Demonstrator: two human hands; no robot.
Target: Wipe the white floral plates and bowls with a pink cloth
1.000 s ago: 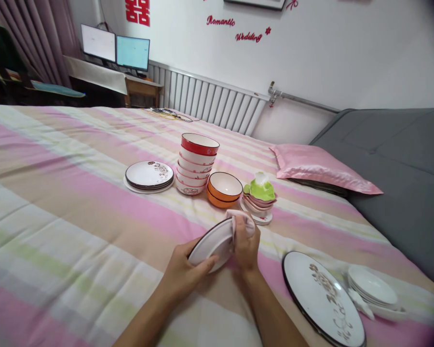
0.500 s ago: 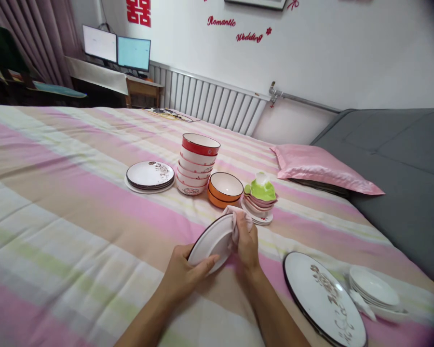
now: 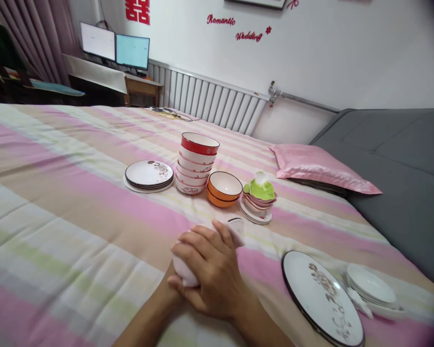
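My right hand [image 3: 211, 270] is wrapped over a pale pink cloth [image 3: 185, 270], pressing it against a plate held in front of me. Only a bit of the plate's dark rim [image 3: 236, 220] shows past the cloth. Beneath the right hand lies my left hand [image 3: 172, 282]; its fingers are hidden, and it still supports the plate at the left side. Just beyond my hands are two stacked orange bowls [image 3: 224, 193] and a tall stack of white and red bowls [image 3: 197, 164].
Stacked flowered plates [image 3: 149, 174] lie left of the bowls. Small pink and green leaf-shaped dishes [image 3: 261, 190] sit on white plates to the right. Nearer lie a large flowered plate [image 3: 323, 299] and small white dishes [image 3: 372, 284]. A pink pillow [image 3: 321, 166] rests by the grey headboard [image 3: 390, 149].
My right hand has swept the cloth from the plate's right edge leftward and toward me, and now covers my left hand and most of the plate. The stacks have not moved.
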